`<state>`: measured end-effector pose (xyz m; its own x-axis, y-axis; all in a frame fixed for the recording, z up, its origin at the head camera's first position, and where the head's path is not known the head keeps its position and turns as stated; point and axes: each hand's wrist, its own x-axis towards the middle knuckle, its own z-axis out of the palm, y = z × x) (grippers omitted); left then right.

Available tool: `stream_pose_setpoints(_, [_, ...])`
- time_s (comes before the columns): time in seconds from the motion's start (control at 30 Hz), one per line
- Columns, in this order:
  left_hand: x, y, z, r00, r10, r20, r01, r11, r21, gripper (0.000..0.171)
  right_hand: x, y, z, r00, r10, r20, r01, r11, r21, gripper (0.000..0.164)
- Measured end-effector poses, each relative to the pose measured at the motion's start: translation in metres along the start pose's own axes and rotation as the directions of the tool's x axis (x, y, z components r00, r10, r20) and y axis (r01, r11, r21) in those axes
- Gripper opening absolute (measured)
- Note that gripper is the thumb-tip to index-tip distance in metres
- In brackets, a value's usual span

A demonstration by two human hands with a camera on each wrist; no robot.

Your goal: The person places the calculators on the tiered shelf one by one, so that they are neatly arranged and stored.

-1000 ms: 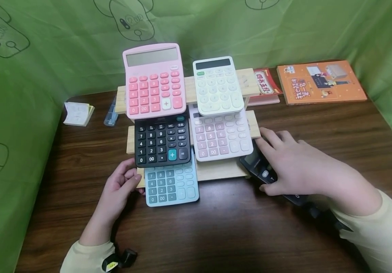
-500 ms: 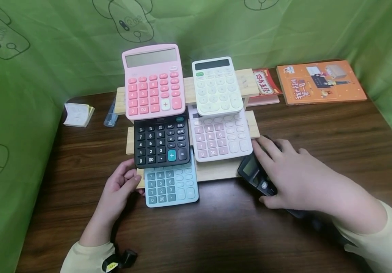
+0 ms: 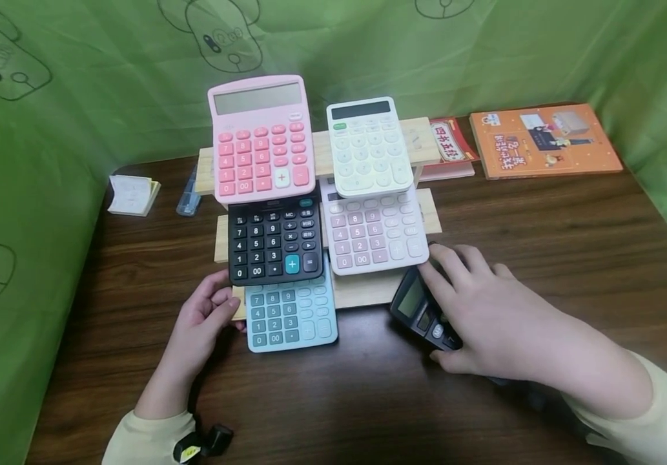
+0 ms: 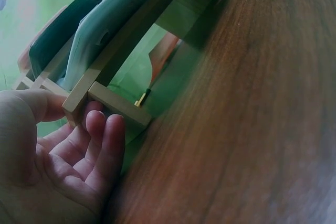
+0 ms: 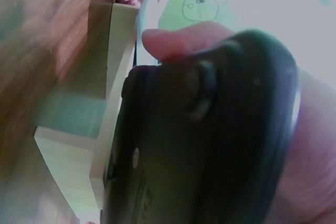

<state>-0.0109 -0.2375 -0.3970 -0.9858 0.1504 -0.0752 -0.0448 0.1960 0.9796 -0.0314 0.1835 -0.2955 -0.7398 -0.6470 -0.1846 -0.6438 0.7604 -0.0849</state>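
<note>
My right hand (image 3: 490,316) grips a black calculator (image 3: 417,307) across its sides, tilted, its display end near the right end of the rack's lowest shelf. In the right wrist view the underside of this black calculator (image 5: 173,140) fills the middle. At the lower left, my left hand (image 3: 208,316) pinches the end of the wooden rack's lowest shelf (image 4: 79,100) between thumb and fingers. A light blue calculator (image 3: 292,316) leans on that shelf's left part. Above it stand a black calculator with a teal key (image 3: 275,245) and a pale lilac one (image 3: 376,236).
On the top shelf (image 3: 420,139) stand a pink calculator (image 3: 260,142) and a pale green-white one (image 3: 370,148). Behind right lie an orange book (image 3: 548,142) and a red booklet (image 3: 452,142). A notepad (image 3: 132,194) lies at left. Green cloth (image 3: 368,58) rises behind the table.
My right hand has moved left and toward the table's front with the black calculator, so more of its display shows. The left hand stays on the rack.
</note>
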Motion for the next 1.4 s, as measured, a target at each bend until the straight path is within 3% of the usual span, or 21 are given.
stream_pose_setpoints(0.53, [0.000,0.001,0.000,1.000,0.002,0.001,-0.002,1.000,0.001,0.041,-0.005,-0.010,-0.001,0.999,-0.035,-0.009,0.034,0.998,-0.057,0.112])
stream_pose_setpoints(0.8, [-0.001,0.001,0.000,1.000,-0.003,-0.001,0.003,1.000,0.013,0.041,-0.009,-0.014,-0.003,0.997,-0.038,0.065,0.040,0.998,-0.037,0.117])
stream_pose_setpoints(1.03, [-0.001,0.003,0.000,1.000,-0.006,-0.004,0.006,1.000,0.021,0.041,-0.013,-0.012,-0.002,0.993,-0.115,-0.004,0.115,0.993,0.016,0.115])
stream_pose_setpoints(1.23, [-0.001,0.004,0.000,1.000,-0.017,-0.012,0.017,0.999,0.034,0.041,-0.013,-0.014,-0.002,0.991,-0.128,0.049,0.129,0.991,-0.023,0.114])
stream_pose_setpoints(1.4, [0.000,0.002,0.000,1.000,-0.012,-0.007,0.013,1.000,0.016,0.041,-0.012,-0.015,-0.002,0.992,-0.123,0.032,0.125,0.991,-0.054,0.108])
